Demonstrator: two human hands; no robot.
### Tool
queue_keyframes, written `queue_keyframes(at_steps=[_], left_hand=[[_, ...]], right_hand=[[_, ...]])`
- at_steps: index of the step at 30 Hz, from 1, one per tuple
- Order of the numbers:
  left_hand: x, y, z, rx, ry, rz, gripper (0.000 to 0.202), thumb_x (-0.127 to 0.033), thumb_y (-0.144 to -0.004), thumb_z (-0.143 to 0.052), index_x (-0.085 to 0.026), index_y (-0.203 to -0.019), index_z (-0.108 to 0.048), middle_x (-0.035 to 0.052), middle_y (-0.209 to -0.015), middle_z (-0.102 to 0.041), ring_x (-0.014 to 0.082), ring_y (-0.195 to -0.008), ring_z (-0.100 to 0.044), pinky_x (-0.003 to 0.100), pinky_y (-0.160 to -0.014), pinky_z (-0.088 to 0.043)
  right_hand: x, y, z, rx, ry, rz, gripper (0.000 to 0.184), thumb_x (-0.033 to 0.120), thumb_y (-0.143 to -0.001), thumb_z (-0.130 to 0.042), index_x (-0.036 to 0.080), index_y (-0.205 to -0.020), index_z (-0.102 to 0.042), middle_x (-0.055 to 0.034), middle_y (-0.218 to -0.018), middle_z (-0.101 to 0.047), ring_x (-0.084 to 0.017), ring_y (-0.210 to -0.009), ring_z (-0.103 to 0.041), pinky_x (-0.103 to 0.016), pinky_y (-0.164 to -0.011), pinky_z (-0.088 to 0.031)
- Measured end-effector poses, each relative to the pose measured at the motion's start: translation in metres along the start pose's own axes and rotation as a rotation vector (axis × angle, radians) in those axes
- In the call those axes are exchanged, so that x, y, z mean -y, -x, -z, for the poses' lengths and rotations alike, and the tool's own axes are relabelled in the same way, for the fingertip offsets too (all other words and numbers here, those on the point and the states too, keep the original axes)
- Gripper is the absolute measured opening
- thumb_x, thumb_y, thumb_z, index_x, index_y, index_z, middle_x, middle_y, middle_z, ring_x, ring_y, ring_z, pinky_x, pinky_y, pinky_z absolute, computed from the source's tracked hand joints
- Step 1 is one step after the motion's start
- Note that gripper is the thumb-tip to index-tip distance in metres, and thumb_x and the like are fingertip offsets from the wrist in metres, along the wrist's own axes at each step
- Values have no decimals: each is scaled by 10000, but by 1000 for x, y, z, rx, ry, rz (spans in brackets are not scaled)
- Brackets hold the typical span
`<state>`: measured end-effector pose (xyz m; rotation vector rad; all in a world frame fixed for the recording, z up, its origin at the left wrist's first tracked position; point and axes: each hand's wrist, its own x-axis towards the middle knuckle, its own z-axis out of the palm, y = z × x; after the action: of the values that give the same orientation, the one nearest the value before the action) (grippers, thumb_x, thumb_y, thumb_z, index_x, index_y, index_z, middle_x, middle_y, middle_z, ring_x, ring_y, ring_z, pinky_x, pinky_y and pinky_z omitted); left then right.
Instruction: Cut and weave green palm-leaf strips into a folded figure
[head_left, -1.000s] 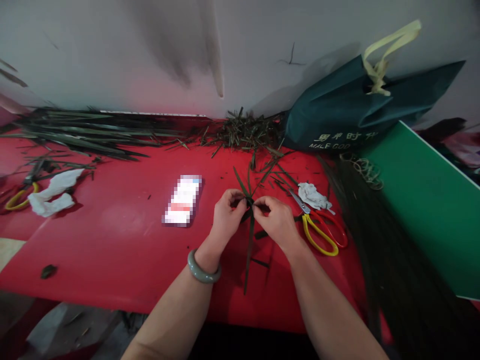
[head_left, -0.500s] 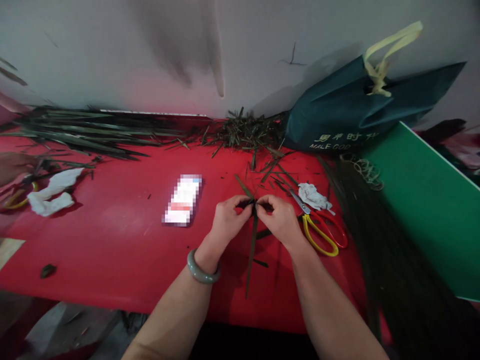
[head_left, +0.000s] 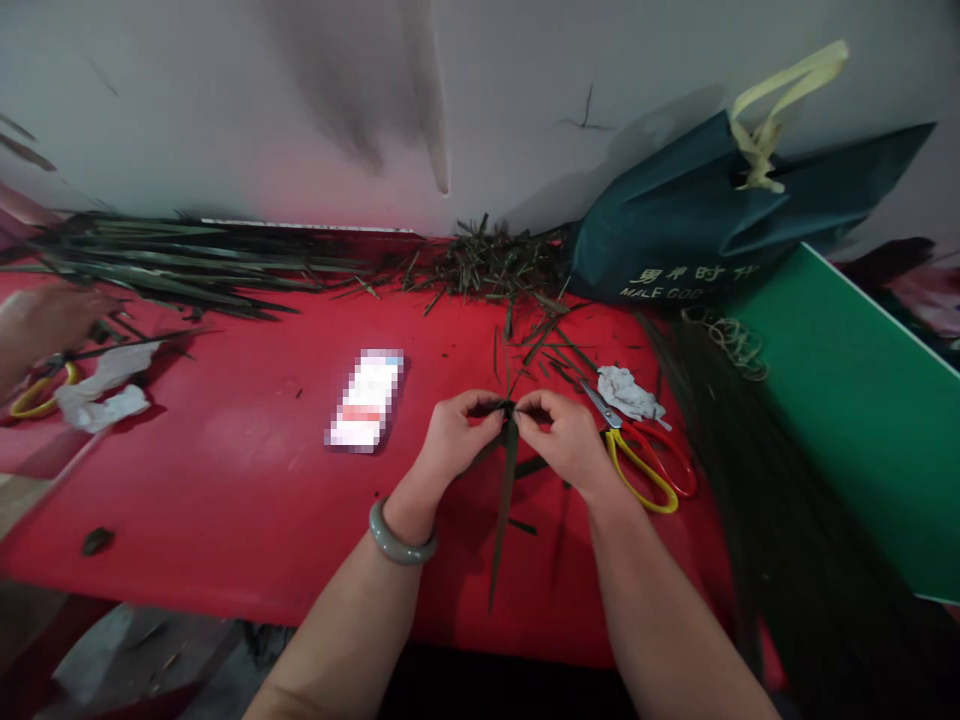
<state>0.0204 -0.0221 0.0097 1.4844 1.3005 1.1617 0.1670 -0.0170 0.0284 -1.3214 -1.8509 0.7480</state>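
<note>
My left hand and my right hand meet over the red table, both pinched on a dark green leaf strip that hangs down toward me from between the fingertips. The fingers of both hands are curled tight around the strip's upper end, where it looks folded or knotted. A grey-green bangle sits on my left wrist. Yellow-and-red handled scissors lie just right of my right hand, beside a crumpled white tissue.
A blurred white card lies left of my hands. Long leaves and cut scraps line the wall. A dark green bag, a green board, rubber bands and dark strips are at right. Another person's hand, tissue and scissors are far left.
The strip's upper ends that stuck out above my fingers have been folded in; my hands drew closer together. Another person's hand has come in at the far left.
</note>
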Motion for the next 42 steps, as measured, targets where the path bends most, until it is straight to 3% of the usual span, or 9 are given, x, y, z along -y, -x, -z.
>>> queue_keyframes(at_steps=[4, 8, 13, 22, 27, 35, 38, 42], left_hand=[[5, -2, 0, 56, 120, 67, 143, -193, -659, -542, -127, -770, -603, 29, -712, -621, 107, -652, -569, 219, -622, -456], [7, -3, 1, 35, 149, 86, 124, -197, -650, -550, -121, -739, -590, 15, -661, -593, 95, -606, -545, 207, -584, -439], [4, -2, -1, -37, 5, 52, 119, -200, -650, -538, -132, -728, -596, 8, -653, -598, 97, -603, -543, 204, -575, -436], [-9, 4, -2, -78, -227, -80, 110, -153, -637, -535, -159, -718, -609, 5, -669, -635, 99, -617, -571, 212, -620, -460], [-12, 6, -2, -69, -130, -38, 105, -151, -633, -540, -156, -713, -608, 6, -666, -632, 98, -613, -570, 217, -619, -469], [-7, 3, -1, -38, 334, 173, 126, -224, -625, -588, -127, -705, -579, 0, -614, -577, 70, -527, -518, 190, -514, -443], [-4, 2, -2, -54, 320, 180, 131, -239, -628, -586, -128, -694, -568, -13, -591, -552, 69, -519, -503, 193, -513, -431], [-3, 2, -2, -61, 136, 113, 106, -224, -637, -560, -133, -690, -574, -7, -603, -557, 83, -559, -512, 197, -541, -423]], right_hand=[[0, -1, 3, 36, -28, 18, 62, 184, -689, -513, 179, -722, -566, 2, -664, -620, -116, -609, -573, -205, -563, -447], [-5, -1, 0, 3, 69, 71, 80, 188, -715, -506, 186, -759, -573, -11, -715, -629, -130, -664, -583, -222, -607, -447], [-5, 1, -2, 4, 251, 134, 127, 235, -776, -467, 207, -829, -578, -19, -805, -629, -149, -770, -585, -252, -697, -432], [6, 6, 5, 62, 436, 87, 94, 238, -751, -491, 211, -796, -570, -18, -780, -629, -161, -733, -590, -249, -618, -410], [7, 6, 7, 41, 327, 79, 60, 187, -700, -505, 196, -721, -560, -6, -693, -617, -134, -643, -573, -234, -590, -414], [1, 3, 8, 71, -80, -10, 60, 236, -711, -514, 188, -709, -549, 13, -633, -597, -108, -563, -557, -207, -521, -445], [-1, 2, 5, 13, -17, 80, 95, 254, -735, -510, 199, -790, -565, -13, -743, -613, -136, -687, -578, -251, -638, -464], [0, 3, 0, -1, 170, 198, 126, 243, -762, -484, 217, -850, -570, -37, -841, -607, -161, -808, -569, -274, -721, -443]])
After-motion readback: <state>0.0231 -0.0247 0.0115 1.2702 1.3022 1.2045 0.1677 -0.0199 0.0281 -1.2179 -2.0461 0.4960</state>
